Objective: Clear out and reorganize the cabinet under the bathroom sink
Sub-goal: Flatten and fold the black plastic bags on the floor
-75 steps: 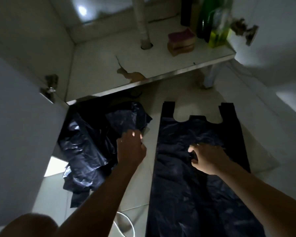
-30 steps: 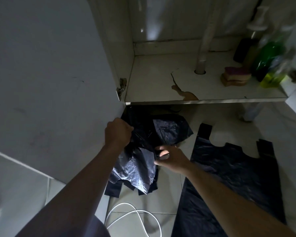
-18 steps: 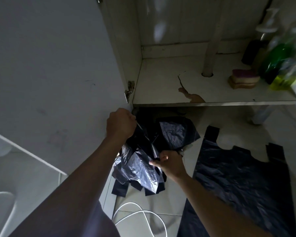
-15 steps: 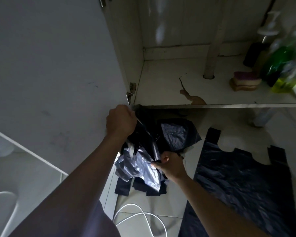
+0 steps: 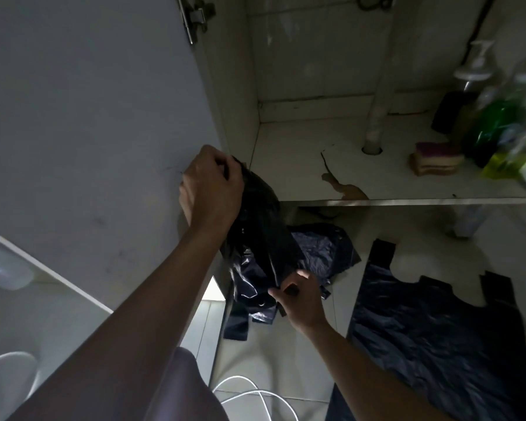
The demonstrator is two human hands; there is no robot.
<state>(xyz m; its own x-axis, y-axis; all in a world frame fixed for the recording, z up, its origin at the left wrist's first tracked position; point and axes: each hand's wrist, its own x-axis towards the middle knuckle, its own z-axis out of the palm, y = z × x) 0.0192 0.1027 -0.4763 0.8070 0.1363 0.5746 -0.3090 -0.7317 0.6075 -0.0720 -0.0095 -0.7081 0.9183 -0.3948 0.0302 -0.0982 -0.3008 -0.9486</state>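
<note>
My left hand point(image 5: 211, 185) grips the top of a crumpled black plastic bag point(image 5: 260, 238) and holds it up in front of the cabinet's left edge. Lower down, my right hand point(image 5: 299, 294) pinches the same bag near its bottom. More black bags point(image 5: 319, 249) lie heaped on the floor behind it. Another black bag point(image 5: 431, 326) lies spread flat on the tiles to the right. The cabinet floor point(image 5: 301, 165) is white with a peeled brown patch.
The open cabinet door point(image 5: 88, 117) stands at the left. A drain pipe point(image 5: 377, 101) runs down into the cabinet floor. Sponges point(image 5: 436, 158) and several bottles point(image 5: 495, 123) stand at the cabinet's right. A white cable point(image 5: 255, 393) lies on the tiles near me.
My left hand has lifted the crumpled bag up off the heap. My right hand moved from the flat bag to the hanging bag's lower part and took hold of it.
</note>
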